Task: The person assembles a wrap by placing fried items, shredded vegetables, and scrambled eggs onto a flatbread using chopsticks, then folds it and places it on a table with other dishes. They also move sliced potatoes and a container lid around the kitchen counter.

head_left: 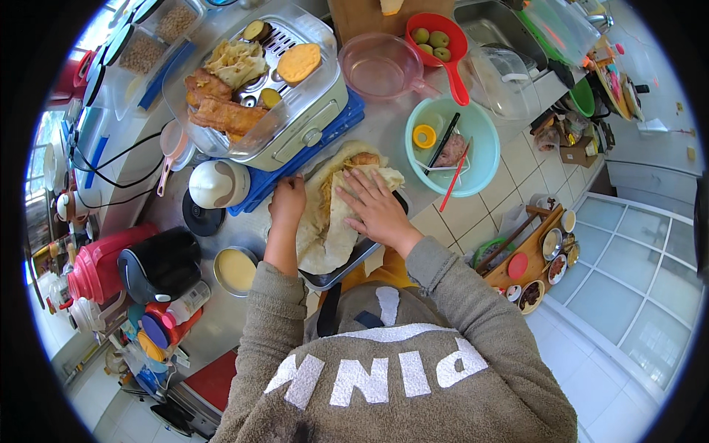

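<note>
A large, pale, floppy flatbread lies over a dark tray in front of me. It is folded partly over a yellowish shredded filling, and a browned piece shows at its far end. My right hand rests palm down on the folded flap, fingers spread. At the left edge of the sheet, my left hand has its fingers bent and close together, pinching the rim. Its fingertips are partly hidden.
Beyond my left hand, a steamer on a blue tray holds browned meat and vegetable pieces. A pale green bowl with chopsticks stands right, near a red colander of green fruit. Left are a white appliance and a yellow-filled bowl.
</note>
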